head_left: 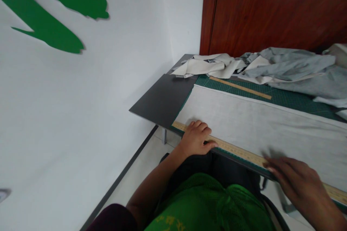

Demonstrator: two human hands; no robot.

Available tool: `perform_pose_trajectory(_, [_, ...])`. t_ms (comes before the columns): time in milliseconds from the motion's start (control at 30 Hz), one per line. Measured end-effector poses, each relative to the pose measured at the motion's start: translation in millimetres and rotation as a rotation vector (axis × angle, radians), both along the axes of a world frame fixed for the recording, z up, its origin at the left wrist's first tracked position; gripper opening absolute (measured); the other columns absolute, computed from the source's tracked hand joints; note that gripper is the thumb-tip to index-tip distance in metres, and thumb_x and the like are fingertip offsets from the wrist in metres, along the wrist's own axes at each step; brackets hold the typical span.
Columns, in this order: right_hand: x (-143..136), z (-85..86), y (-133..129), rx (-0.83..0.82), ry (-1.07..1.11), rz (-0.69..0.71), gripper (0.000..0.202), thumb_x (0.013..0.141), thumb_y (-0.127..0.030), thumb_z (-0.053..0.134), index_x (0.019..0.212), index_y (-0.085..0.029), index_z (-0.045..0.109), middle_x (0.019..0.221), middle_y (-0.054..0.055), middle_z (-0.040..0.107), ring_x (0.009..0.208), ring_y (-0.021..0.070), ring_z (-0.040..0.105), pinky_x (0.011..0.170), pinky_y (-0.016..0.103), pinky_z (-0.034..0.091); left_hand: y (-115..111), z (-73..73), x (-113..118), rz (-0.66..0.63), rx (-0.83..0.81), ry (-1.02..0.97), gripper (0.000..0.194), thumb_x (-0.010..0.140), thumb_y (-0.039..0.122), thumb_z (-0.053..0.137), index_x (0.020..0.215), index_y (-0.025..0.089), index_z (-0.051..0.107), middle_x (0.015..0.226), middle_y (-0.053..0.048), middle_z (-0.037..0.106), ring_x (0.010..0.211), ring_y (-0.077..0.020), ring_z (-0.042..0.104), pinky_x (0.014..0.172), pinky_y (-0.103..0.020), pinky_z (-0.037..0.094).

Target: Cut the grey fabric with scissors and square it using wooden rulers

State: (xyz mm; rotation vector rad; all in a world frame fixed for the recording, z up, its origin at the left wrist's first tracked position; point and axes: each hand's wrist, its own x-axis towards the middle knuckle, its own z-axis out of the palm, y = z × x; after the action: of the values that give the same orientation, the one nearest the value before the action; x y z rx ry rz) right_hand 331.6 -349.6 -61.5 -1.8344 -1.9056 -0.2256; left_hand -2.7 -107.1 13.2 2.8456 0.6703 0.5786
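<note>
A long wooden ruler (233,148) lies along the near edge of a white cloth (244,119), which is spread flat on a green cutting mat (292,99). My left hand (197,138) presses on the ruler near its left end, fingers curled over it and thumb along the near side. Farther right, my right hand (300,180) is at the ruler, thumb and fingers brought together at its edge. The right hand is slightly blurred; whatever its fingertips pinch, if anything, is too small to make out.
Another wooden ruler (240,87) lies on the mat beyond the cloth. Crumpled grey and off-white fabric (292,65) is heaped along the back. The dark table (162,97) has its left corner close to the white wall (108,90). A red-brown wooden panel (271,11) stands behind.
</note>
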Motion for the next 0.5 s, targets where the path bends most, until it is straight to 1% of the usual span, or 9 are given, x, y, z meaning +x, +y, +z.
perform_pose_trajectory(100, [-12.9, 8.4, -0.4, -0.004, -0.043, 0.019, 0.034, 0.100, -0.049, 0.055, 0.116, -0.029, 0.077, 0.108, 0.011, 0.076, 0.094, 0.0319, 0.072, 0.078, 0.048, 0.057, -0.1, -3.1, -0.3, 0.009, 0.018, -0.009, 0.048, 0.089, 0.069, 0.070, 0.090, 0.021, 0.068, 0.100, -0.009, 0.069, 0.102, -0.0301, 0.059, 0.088, -0.046, 0.043])
perform_pose_trajectory(233, [-26.7, 19.3, -0.6, 0.012, -0.028, -0.039, 0.039, 0.104, -0.047, 0.047, 0.118, -0.025, 0.075, 0.110, 0.014, 0.074, 0.097, 0.0349, 0.070, 0.082, 0.053, 0.056, -2.3, -6.1, -2.2, 0.011, 0.048, -0.054, 0.047, 0.090, 0.068, 0.071, 0.091, 0.021, 0.069, 0.102, -0.010, 0.069, 0.102, -0.0300, 0.059, 0.089, -0.046, 0.042])
perform_pose_trajectory(300, [-26.9, 20.2, -0.8, 0.008, -0.063, 0.000, 0.038, 0.103, -0.047, 0.048, 0.119, -0.026, 0.075, 0.108, 0.013, 0.074, 0.093, 0.0338, 0.070, 0.078, 0.051, 0.055, -3.4, -6.4, -2.7, 0.023, 0.049, -0.050, 0.047, 0.090, 0.068, 0.070, 0.094, 0.021, 0.069, 0.102, -0.010, 0.069, 0.103, -0.0308, 0.059, 0.090, -0.048, 0.042])
perform_pose_trajectory(367, [-25.6, 18.9, -1.0, 0.010, -0.085, 0.009, 0.037, 0.102, -0.047, 0.048, 0.119, -0.028, 0.076, 0.107, 0.012, 0.074, 0.092, 0.0334, 0.070, 0.076, 0.050, 0.055, -3.9, -5.8, -2.4, 0.034, 0.035, -0.020, 0.047, 0.090, 0.068, 0.070, 0.094, 0.021, 0.069, 0.100, -0.010, 0.069, 0.104, -0.0315, 0.058, 0.089, -0.048, 0.042])
perform_pose_trajectory(500, [-27.5, 17.2, -0.8, 0.038, -0.054, -0.051, 0.042, 0.103, -0.050, 0.044, 0.115, -0.027, 0.077, 0.104, 0.014, 0.073, 0.093, 0.0357, 0.068, 0.078, 0.053, 0.053, -3.3, -4.4, -0.9, 0.043, 0.007, 0.014, 0.048, 0.088, 0.068, 0.072, 0.094, 0.021, 0.069, 0.101, -0.010, 0.069, 0.104, -0.0319, 0.058, 0.089, -0.049, 0.042])
